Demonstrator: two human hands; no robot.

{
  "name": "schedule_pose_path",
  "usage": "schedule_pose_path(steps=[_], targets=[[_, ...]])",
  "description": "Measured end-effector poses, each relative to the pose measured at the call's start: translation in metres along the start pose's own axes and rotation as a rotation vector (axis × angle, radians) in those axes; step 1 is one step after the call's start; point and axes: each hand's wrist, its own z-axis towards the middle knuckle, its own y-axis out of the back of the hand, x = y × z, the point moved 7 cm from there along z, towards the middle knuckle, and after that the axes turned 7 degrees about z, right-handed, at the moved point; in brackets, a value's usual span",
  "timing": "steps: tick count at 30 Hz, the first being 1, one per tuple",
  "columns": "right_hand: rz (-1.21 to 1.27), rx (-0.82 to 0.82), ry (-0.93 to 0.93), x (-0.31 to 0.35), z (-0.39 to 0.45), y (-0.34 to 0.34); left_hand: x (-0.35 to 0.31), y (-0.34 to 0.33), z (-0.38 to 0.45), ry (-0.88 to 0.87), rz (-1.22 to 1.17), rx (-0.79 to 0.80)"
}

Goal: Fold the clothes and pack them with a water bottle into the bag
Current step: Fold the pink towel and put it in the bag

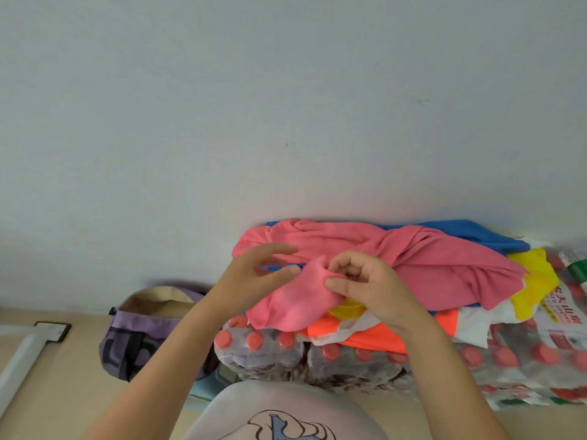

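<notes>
Right hand (371,289), centre of frame: fingers curled, thumb and fingertips pinching a fold of the pink garment (397,255). Left hand (254,277) just beside it, fingers spread and relaxed, thumb touching the same fold. Pink garment lies crumpled atop a pile: blue cloth (470,231) behind, yellow cloth (536,281) at right, orange cloth (374,336) below. Pile sits on shrink-wrapped packs of red-capped water bottles (263,350), lower centre to lower right. Purple bag (139,338), mouth open, stands on the floor at lower left, beside the bottles.
</notes>
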Motion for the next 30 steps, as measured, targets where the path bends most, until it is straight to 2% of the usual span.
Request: schedule_pose_path(steps=[4, 10, 14, 20, 25, 28, 30], targets=[[-0.066, 0.127, 0.008, 0.014, -0.009, -0.021, -0.029, -0.025, -0.007, -0.072, -0.106, 0.294], [-0.113, 0.141, 0.039, 0.021, -0.016, -0.025, -0.030, -0.020, -0.010, -0.065, -0.005, 0.288], [-0.125, 0.114, 0.080, 0.026, -0.016, -0.024, -0.032, -0.025, -0.014, -0.044, -0.168, 0.372], [-0.135, 0.094, 0.070, 0.024, -0.016, -0.021, -0.024, -0.025, -0.014, -0.006, -0.160, 0.336], [-0.258, 0.054, -0.008, 0.019, -0.015, -0.010, -0.021, -0.005, -0.010, -0.052, -0.191, 0.147], [-0.343, 0.001, 0.020, 0.025, -0.013, 0.001, -0.020, 0.002, -0.010, -0.047, -0.219, 0.125], [-0.343, -0.007, 0.042, 0.031, -0.012, 0.004, -0.020, 0.003, -0.009, -0.046, -0.146, 0.142]])
